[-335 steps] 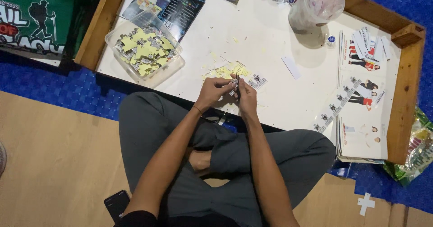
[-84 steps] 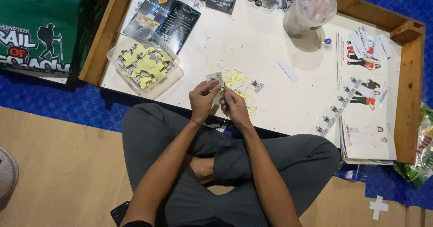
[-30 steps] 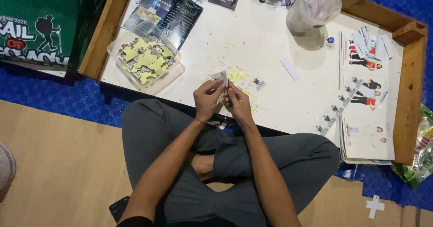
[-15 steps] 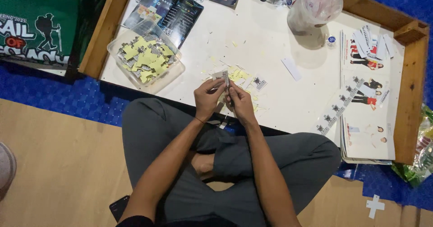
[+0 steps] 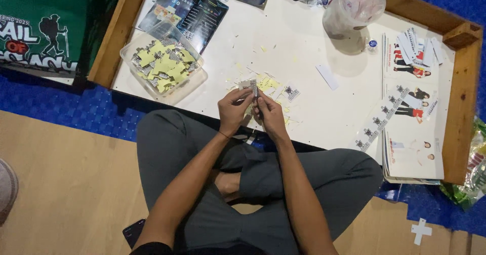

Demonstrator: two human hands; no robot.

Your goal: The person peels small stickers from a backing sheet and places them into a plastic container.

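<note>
Hands meet at frame centre, just over the near edge of the white tabletop (image 5: 304, 47). Left hand (image 5: 234, 112) and right hand (image 5: 269, 114) both pinch one small printed sticker piece (image 5: 251, 87) between thumb and fingertips, digits closed tight on it, piece upright betw. them. Looks like backing is being peeled or split, but too small to tell for sure.

Progress, judged from the lay: a fair batch done. Clear plastic tub (image 5: 163, 65) at 10 o'clock from the hands is well filled w/ yellow backing bits and printed pieces. Yellow scraps (image 5: 271, 83) litter the top right beside the hands, 12 to 1 o'clock, w/ one more loose printed square (image 5: 290, 92) near.

Left to do: plenty. Long strip of printed squares (image 5: 382, 121) lies at 3 o'clock, uncut. Sheets w/ figure prints (image 5: 412, 133) stack under it, and a loose pile of cut strips (image 5: 417, 45) sits at 2 o'clock. Clear bag-lined jar (image 5: 354, 7) stands at 1 o'clock, well apart. Roughly mid-job, I'd say.
</note>
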